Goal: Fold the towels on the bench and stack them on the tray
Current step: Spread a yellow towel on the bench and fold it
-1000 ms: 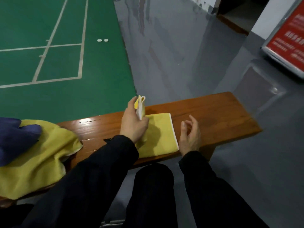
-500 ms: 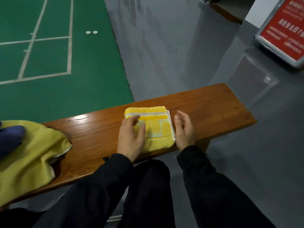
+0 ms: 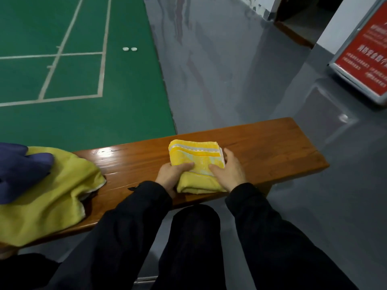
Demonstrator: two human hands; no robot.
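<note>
A folded yellow towel (image 3: 196,159) with pale stripes lies on the wooden bench (image 3: 272,151), near its front edge. My left hand (image 3: 170,176) grips the towel's left side, thumb laid on top. My right hand (image 3: 231,170) holds the right side, with the thumb on the cloth and the fingers along its edge. At the bench's left end an unfolded yellow towel (image 3: 48,195) lies in a heap, with a dark blue cloth (image 3: 18,168) on top of it. No tray is in view.
The bench's right end stops at about (image 3: 322,164), with grey floor beyond. A green court floor (image 3: 73,80) with white lines lies behind the bench. A red sign board (image 3: 364,57) stands at the far right. My dark-trousered knees sit below the front edge.
My left hand laid the raised towel flap down, finishing a fold. Both hands then closed in on the sides of the folded towel.
</note>
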